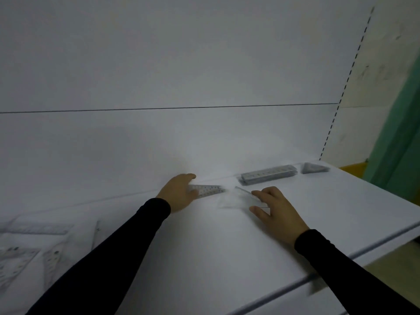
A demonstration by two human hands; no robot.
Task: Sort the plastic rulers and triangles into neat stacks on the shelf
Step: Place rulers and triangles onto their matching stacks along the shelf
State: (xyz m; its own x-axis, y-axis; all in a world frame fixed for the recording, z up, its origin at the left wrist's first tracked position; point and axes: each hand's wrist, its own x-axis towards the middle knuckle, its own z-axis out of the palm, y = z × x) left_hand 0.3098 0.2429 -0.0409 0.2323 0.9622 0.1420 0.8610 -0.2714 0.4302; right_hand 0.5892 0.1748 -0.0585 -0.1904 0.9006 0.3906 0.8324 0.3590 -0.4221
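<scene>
On the white shelf point(204, 246), my left hand point(179, 192) rests on a stack of clear plastic triangles point(209, 190), gripping its left end near the back panel. My right hand point(275, 208) holds one clear triangle point(241, 197) by its right edge, tilted just above the shelf, a short gap right of that stack. Further back right lies a stack of clear rulers point(268, 174), and beyond it a small stack of triangles point(313, 167). At the far left several loose rulers and triangles point(25, 255) lie scattered, faint against the white surface.
The white back panel point(181, 76) rises right behind the stacks. A slotted upright point(347, 80) marks the shelf's right end, with a green wall point(400, 137) beyond. The shelf's front edge point(341, 260) runs diagonally at lower right.
</scene>
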